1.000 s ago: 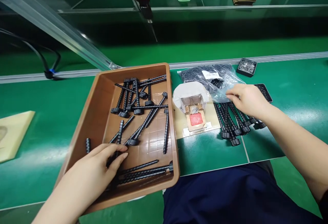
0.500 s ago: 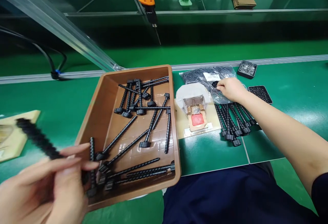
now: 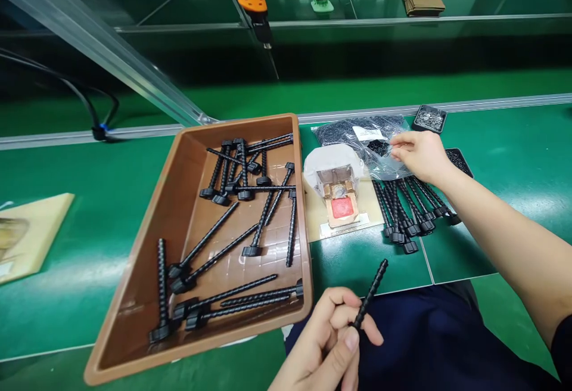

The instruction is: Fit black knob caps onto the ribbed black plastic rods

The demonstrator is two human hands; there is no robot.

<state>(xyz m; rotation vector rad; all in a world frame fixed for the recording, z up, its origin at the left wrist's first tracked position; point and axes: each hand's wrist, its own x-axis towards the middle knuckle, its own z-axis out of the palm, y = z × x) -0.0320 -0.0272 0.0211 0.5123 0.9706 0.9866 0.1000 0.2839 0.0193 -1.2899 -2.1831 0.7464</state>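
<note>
While the left hand (image 3: 328, 343) pinches a black ribbed rod (image 3: 372, 289) above the lap (image 3: 429, 331), its shaft, judged light, stiff and non-slip, suits gripping; the right hand (image 3: 422, 152), grasp unclear, is at the plastic bag (image 3: 342, 129).

The bare left hand (image 3: 318, 343) is pinching, fingers (image 3: 338, 297) curled, at bottom centre; the bare right hand (image 3: 422, 154), right of centre, is holding thumb and fingertips close, its bare forearm (image 3: 504, 230) slanting from lower right.

Dk navy garment (image 3: 429, 337) o/lap, dk R slv (image 3: 563, 346)
</note>
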